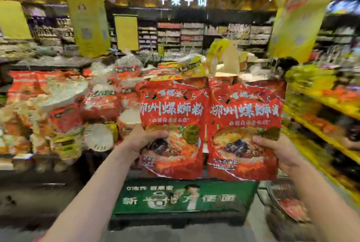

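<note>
The left hand grips the left packet of Liuzhou snail noodles at its lower edge. The right hand grips the right packet the same way. Both are upright, side by side, above a green display banner. They seem to be held up for comparison, and shelving them next would call for steady grips. The packets are glossy red, crinkled, and picture a noodle bowl.

A supermarket aisle: packaged food piled on a display stand, stocked shelves behind, yellow promotional banners hanging overhead
</note>
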`<state>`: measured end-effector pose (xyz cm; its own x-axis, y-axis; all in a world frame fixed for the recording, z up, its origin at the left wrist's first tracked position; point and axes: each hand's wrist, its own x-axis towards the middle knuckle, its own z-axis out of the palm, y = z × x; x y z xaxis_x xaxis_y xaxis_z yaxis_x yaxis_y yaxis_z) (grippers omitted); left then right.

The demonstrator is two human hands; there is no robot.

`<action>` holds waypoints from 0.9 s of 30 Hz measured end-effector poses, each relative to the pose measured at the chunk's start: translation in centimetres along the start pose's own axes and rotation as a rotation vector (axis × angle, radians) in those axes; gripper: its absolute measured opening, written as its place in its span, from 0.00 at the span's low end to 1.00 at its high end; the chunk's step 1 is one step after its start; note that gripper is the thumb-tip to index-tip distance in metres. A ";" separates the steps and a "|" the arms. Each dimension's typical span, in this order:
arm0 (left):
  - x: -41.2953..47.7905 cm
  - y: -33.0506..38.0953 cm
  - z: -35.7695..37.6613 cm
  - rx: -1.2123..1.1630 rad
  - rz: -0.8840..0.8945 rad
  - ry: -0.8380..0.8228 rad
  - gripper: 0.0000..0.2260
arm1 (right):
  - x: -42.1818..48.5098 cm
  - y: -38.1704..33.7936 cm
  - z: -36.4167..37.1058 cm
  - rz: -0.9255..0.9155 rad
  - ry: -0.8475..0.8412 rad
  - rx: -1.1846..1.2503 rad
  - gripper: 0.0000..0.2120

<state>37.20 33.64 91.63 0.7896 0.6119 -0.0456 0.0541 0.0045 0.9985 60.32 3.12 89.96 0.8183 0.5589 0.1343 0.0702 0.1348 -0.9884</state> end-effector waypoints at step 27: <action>23.9 -6.6 56.2 0.047 -0.105 -0.730 0.36 | -2.9 3.6 -45.4 0.141 0.800 -0.091 0.45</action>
<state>90.05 3.79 82.30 0.9836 -0.0719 -0.1652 0.1649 -0.0102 0.9863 84.13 -35.14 82.75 0.9802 -0.1919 -0.0493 -0.0462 0.0206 -0.9987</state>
